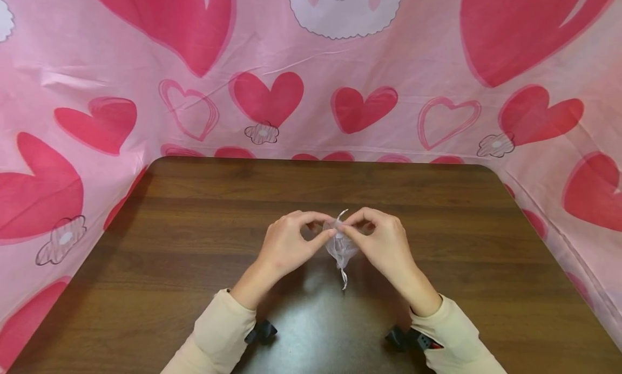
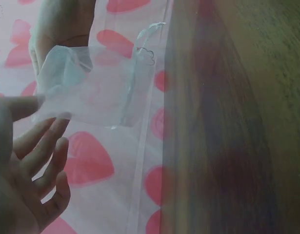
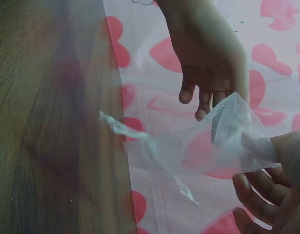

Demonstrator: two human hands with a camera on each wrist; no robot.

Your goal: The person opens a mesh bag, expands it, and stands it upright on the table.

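Note:
A small sheer white drawstring pouch (image 1: pixel 342 248) is held up over the middle of the table. My left hand (image 1: pixel 290 242) pinches its edge between thumb and forefinger. Close beside it, my right hand (image 1: pixel 384 239) pinches the same edge the same way. White drawstring ends (image 1: pixel 344 279) stick out from the pouch. In the left wrist view the see-through pouch (image 2: pixel 98 92) spreads out from the fingers, its cord (image 2: pixel 128 95) running across the far part. The right wrist view shows the twisted cord (image 3: pixel 152 148) too. Nothing can be made out inside the pouch.
A dark brown wooden table (image 1: pixel 218 190) lies beneath both hands. Pink cloth with red hearts (image 1: pixel 364 55) hangs along its back and sides. Small black devices (image 1: pixel 262 332) sit at both wrists, by the cream sleeves (image 1: pixel 214 331).

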